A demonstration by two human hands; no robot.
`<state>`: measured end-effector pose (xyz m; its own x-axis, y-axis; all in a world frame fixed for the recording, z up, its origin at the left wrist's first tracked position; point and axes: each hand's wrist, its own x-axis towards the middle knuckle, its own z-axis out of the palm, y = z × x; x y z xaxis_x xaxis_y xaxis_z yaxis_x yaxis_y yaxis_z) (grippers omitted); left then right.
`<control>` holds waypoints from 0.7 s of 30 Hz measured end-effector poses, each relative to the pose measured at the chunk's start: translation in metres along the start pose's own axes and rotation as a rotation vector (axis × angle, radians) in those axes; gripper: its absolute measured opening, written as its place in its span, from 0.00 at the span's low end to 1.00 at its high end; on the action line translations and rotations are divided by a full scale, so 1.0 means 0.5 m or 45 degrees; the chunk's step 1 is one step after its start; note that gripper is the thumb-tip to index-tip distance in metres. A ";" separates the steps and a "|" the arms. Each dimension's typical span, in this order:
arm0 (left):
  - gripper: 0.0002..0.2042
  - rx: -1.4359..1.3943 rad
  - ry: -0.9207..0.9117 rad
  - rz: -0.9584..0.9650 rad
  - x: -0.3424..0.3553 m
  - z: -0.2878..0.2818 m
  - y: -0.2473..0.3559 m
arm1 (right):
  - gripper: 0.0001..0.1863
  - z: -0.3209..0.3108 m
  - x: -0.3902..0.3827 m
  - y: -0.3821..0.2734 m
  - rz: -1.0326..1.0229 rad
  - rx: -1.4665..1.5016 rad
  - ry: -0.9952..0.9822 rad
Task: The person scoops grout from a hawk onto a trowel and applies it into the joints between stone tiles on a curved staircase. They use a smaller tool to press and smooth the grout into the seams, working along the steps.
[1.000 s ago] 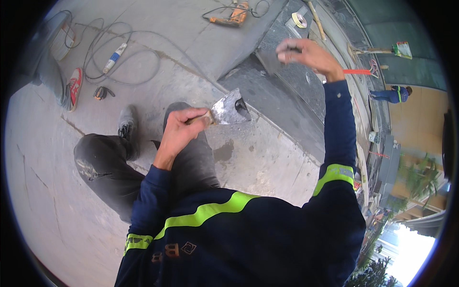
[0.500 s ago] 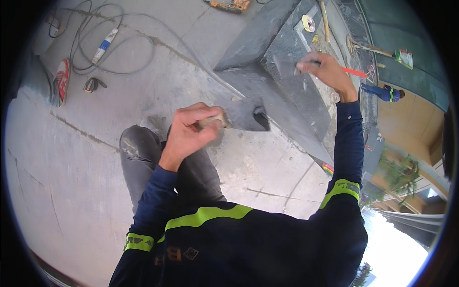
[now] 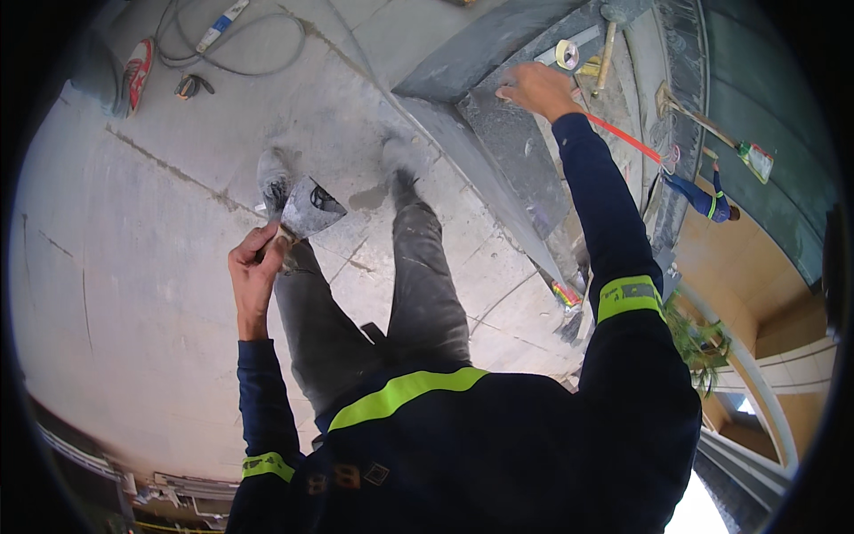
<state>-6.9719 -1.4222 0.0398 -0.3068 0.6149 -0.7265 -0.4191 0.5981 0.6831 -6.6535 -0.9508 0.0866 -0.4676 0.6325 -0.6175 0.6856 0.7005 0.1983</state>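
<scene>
My left hand (image 3: 258, 258) is closed round the handle of a putty knife (image 3: 301, 216). Its wide grey blade points up and away over my shoe, with a dark lump of paste (image 3: 326, 199) near one corner. Further off and to the right, my right hand (image 3: 541, 91) is over a dark stone slab (image 3: 503, 133), back of the hand upward and fingers curled. Whatever those fingers may hold is hidden. A long red bar (image 3: 627, 138) lies just right of that wrist.
A tape roll (image 3: 567, 54) and a mallet (image 3: 608, 53) lie beyond my right hand. At far left are a cable (image 3: 258, 64), a small dark tool (image 3: 189, 86) and another person's red shoe (image 3: 138, 71). Another person (image 3: 707, 191) is at the right, near a long-handled tool (image 3: 703, 116).
My left hand and the putty knife have moved left, away from the slab. My right hand has shifted left and slightly farther away. My legs now show more stretched out below me.
</scene>
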 end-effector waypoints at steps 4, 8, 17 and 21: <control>0.15 -0.093 0.128 -0.006 -0.053 0.077 -0.025 | 0.15 0.046 0.075 0.006 -0.101 -0.065 -0.179; 0.15 -0.203 0.316 0.045 -0.096 0.215 -0.049 | 0.17 0.071 0.136 0.051 -0.213 -0.138 -0.214; 0.14 -0.499 0.271 0.077 -0.052 0.453 -0.129 | 0.21 -0.063 0.063 0.061 -0.462 0.839 -0.473; 0.15 -0.877 0.062 0.212 0.019 0.507 -0.173 | 0.21 -0.023 -0.038 0.039 -0.589 1.362 -0.961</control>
<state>-6.7220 -1.3377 -0.0074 -0.4446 0.6367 -0.6301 -0.8036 0.0272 0.5946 -6.6377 -0.9454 0.1109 -0.5904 -0.1547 -0.7922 0.8029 -0.0124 -0.5959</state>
